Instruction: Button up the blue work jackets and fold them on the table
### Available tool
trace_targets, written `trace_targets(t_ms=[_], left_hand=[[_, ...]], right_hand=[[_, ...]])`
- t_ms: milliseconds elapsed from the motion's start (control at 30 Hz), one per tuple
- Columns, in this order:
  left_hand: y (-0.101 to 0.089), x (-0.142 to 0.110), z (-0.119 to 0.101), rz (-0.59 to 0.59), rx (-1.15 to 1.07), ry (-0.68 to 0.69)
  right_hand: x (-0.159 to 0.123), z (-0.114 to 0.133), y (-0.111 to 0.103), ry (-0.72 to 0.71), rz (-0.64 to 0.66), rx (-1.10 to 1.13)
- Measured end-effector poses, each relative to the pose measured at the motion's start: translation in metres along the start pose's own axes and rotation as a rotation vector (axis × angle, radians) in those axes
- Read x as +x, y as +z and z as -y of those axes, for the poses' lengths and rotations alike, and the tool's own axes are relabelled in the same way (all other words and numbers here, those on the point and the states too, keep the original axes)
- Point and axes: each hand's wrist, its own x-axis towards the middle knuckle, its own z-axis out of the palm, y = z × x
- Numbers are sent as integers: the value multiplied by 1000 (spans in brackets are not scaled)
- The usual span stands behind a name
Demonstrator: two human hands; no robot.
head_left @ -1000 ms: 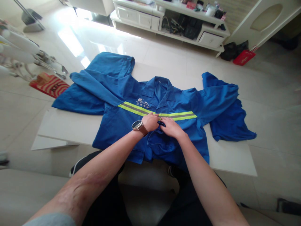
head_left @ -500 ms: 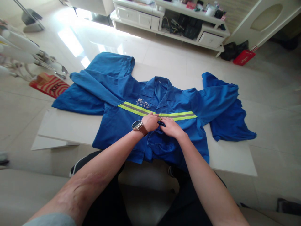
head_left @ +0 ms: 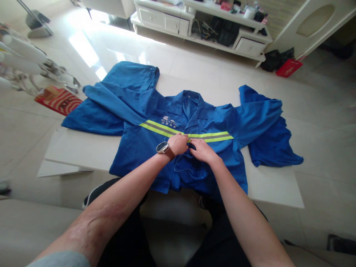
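Observation:
A blue work jacket [head_left: 144, 148] lies spread over a low white table [head_left: 80, 150], collar away from me and sleeves out to both sides. A yellow-green reflective stripe [head_left: 214, 138] crosses its chest, below a white printed logo [head_left: 168, 121]. At the middle of the front edges, just under the stripe, my left hand [head_left: 178, 144] and my right hand [head_left: 203, 150] meet, fingers pinched on the jacket's front. Any button between the fingertips is hidden. My left wrist wears a round watch [head_left: 162, 147]. Below the hands the front hangs loosely folded.
Left of the table stands a cluttered rack with a red striped KFC bag [head_left: 59, 101]. A white TV cabinet [head_left: 167, 23] stands across the tiled floor. A red box [head_left: 289, 68] and black bags [head_left: 275, 59] sit by the door. A dustpan [head_left: 39, 29] is far left.

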Motion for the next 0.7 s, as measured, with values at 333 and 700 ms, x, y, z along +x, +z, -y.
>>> trace_targets(t_ms=[333, 700], left_hand=[[-1, -2, -1, 6, 5, -4], [-8, -9, -5, -2, 47, -5]], right_hand=[[0, 1, -1, 3, 2, 2], [1, -3, 3, -19, -11, -18]])
